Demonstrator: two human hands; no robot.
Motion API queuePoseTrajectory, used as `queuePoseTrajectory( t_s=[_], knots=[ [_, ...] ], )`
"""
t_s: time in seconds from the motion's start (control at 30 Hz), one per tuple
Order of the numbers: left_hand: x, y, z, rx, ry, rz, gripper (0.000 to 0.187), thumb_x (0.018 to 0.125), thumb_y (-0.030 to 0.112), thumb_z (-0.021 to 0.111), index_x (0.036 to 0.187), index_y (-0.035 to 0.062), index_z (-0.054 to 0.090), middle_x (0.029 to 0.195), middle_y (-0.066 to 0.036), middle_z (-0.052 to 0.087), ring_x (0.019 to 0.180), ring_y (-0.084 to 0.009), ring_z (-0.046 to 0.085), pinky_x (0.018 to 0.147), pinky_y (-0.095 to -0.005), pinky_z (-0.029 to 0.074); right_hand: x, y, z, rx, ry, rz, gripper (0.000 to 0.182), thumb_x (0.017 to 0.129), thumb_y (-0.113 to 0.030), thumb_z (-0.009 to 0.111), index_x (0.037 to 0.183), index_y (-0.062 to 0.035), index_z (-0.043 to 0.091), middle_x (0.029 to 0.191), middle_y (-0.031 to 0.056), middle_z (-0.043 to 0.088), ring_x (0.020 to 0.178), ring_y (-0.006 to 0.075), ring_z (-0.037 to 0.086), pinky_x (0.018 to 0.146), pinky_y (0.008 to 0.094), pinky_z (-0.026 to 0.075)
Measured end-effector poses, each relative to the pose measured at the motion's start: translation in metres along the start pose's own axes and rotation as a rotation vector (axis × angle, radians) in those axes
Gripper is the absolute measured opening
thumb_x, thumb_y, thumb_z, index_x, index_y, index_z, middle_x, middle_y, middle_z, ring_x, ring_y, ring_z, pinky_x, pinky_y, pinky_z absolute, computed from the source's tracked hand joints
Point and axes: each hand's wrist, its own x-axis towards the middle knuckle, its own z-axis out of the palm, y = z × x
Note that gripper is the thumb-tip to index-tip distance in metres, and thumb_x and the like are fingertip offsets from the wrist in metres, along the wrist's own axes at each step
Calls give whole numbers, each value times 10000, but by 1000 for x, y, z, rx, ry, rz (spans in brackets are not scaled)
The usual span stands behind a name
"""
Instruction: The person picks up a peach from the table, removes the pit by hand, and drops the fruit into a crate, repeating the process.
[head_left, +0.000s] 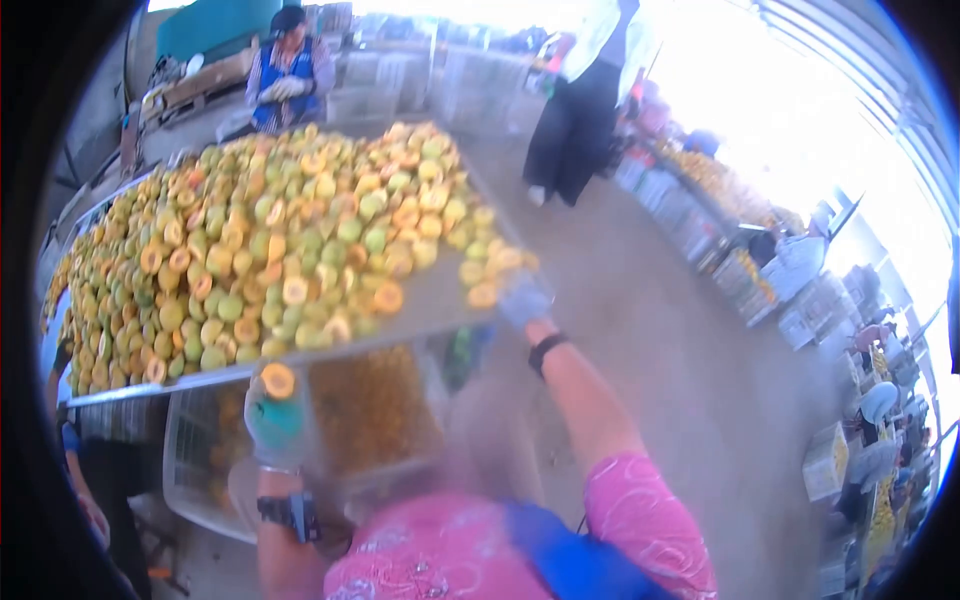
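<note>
In my gloved left hand [277,425], low by the near edge of the table, is a halved peach [277,380] with its orange cut face and hollow turned up. The glove has a green patch on it. My right hand [524,300], also gloved and blurred, reaches to the table's right corner. Its fingertips overlap the last peach halves [484,294] there, and I cannot tell whether it grips one. A large heap of whole and halved peaches [230,260] covers most of the metal table [425,300].
Below the table edge stand plastic crates [205,440] of fruit pieces [365,405]. A person in a blue vest [290,75] works at the far side; another in dark trousers [575,130] stands on the floor [640,290]. More crates and workers line the right.
</note>
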Motion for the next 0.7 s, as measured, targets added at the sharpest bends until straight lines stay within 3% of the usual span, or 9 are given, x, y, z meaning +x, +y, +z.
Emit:
queuePoseTrajectory(
  t_s=[0.03,0.27,0.33,0.37,0.4,0.43,0.47,0.5,0.7],
  knots=[
    [5,-1,16,-16,14,-22,412,985,258,494,1315,11,493,1243,-104,580,1139,-245,553,1013,-394,445,4,-2,6,80,-175,259,351,898,-299,469,1136,-86,615,1231,171,590,1139,334,548,921,448,454],
    [27,-2,70,81,93,-141,419,1003,406,474,1288,101,516,1157,-41,567,1066,-181,558,927,-333,477,0,6,-10,58,-346,208,332,918,-279,452,1135,-86,614,1163,172,627,1100,343,576,928,459,452],
    [54,-15,42,-72,-20,-272,461,990,508,431,1228,135,557,1067,-32,626,969,-187,602,800,-344,535,-4,9,-7,-128,-170,-5,384,902,-333,513,1230,-141,571,1166,114,617,1084,277,588,916,457,460],
    [46,-17,64,-42,62,-212,447,998,502,405,1210,144,568,1045,-30,643,959,-191,604,799,-349,541,9,-22,-60,-58,-379,179,374,918,-308,482,1233,-131,577,1169,123,621,1111,292,577,965,458,435],
    [57,-31,41,-69,54,-178,442,1001,484,405,1220,135,564,1075,-34,640,968,-203,606,819,-355,540,2,23,24,142,26,31,381,921,-296,483,1236,-103,576,1185,134,622,1113,324,580,958,454,448],
    [63,-43,20,11,-27,-130,443,1000,470,413,1231,120,556,1092,-43,639,977,-219,610,854,-384,537,0,8,-5,55,138,-77,398,934,-325,481,1229,-74,575,1176,148,629,1093,333,594,942,442,463],
    [49,-44,47,-65,12,-147,424,998,442,430,1214,104,570,1094,-61,645,995,-239,615,891,-411,530,11,7,-15,530,-129,171,423,925,-343,500,1243,-71,566,1158,160,636,1081,330,600,941,419,468],
    [39,-38,63,-229,-62,-230,399,990,413,461,1185,88,589,1090,-87,653,1009,-250,619,923,-438,517,6,35,14,111,-264,37,458,924,-365,495,1267,-67,552,1187,169,627,1100,332,590,950,398,462],
    [6,-34,82,-376,-123,-207,365,953,281,527,1195,12,577,1220,-157,601,1168,-309,557,1032,-527,437,0,-22,-53,434,-186,282,573,931,-369,550,1386,-34,454,1282,209,565,1226,356,504,1044,384,381]
  ],
)
